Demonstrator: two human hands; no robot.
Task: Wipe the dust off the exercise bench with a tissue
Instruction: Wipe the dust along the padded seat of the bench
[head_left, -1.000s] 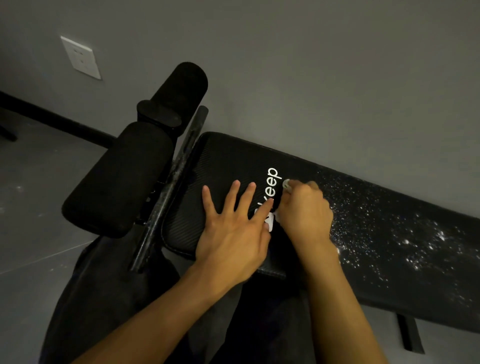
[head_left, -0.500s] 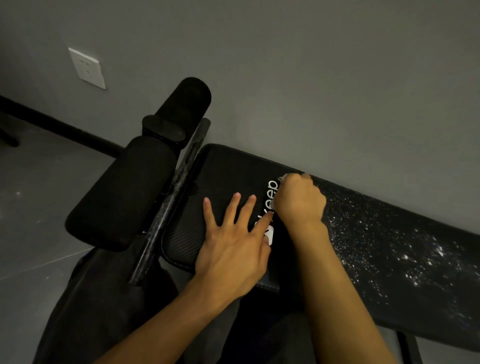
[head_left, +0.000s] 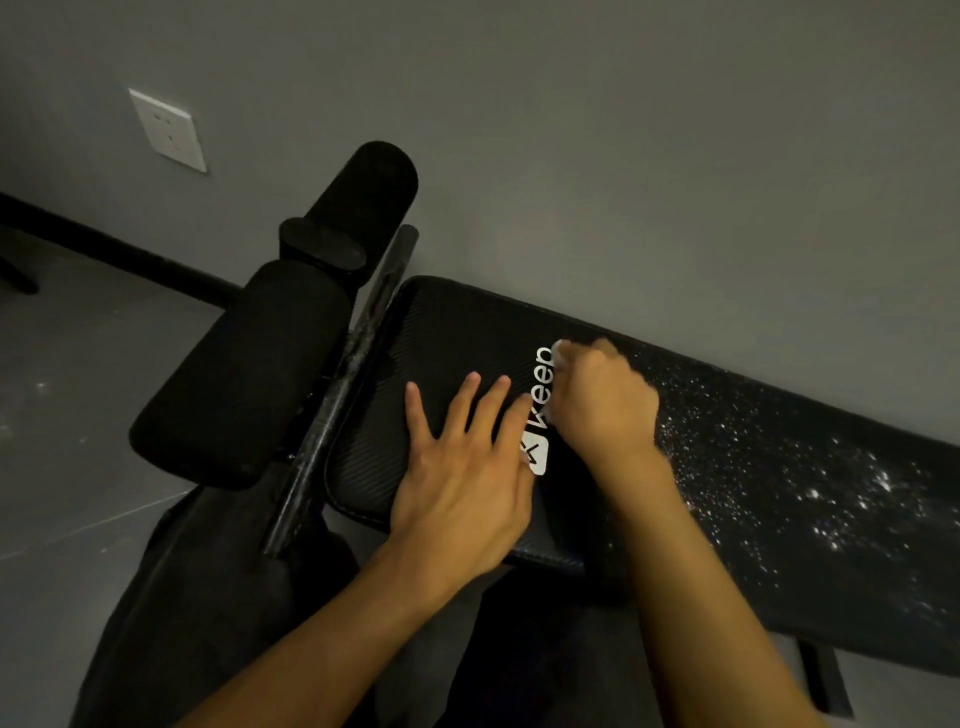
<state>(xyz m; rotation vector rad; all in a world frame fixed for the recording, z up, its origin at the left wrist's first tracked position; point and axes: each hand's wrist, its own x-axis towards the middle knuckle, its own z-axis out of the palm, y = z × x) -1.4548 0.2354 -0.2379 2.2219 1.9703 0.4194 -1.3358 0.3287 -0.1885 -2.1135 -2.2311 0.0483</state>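
R hand (head_left: 602, 400) fingers clench a crumpled white tissue (head_left: 559, 351) at the black padded counter (head_left: 452, 332) far edge; L hand (head_left: 462, 483) lies flat, fingers released, prob bracing it.

The surface (head_left: 457, 332) is a long black padded top with a fine ribbed texture. It runs from the middle of the view out to the right edge, its far side close along the grey wall (head_left: 675, 182). White lettering (head_left: 543, 384) reading "Keep", with a small square mark, is printed across it near its left end. Left of the lettering the padding looks clean; right of it white dust (head_left: 810, 483) is speckled thickly. The left hand (head_left: 462, 483) lies flat on the clean part, fingers spread. The right hand (head_left: 605, 405) rests just beside it, over the lettering, curled round a scrap of white tissue (head_left: 560, 349) that touches the padding.
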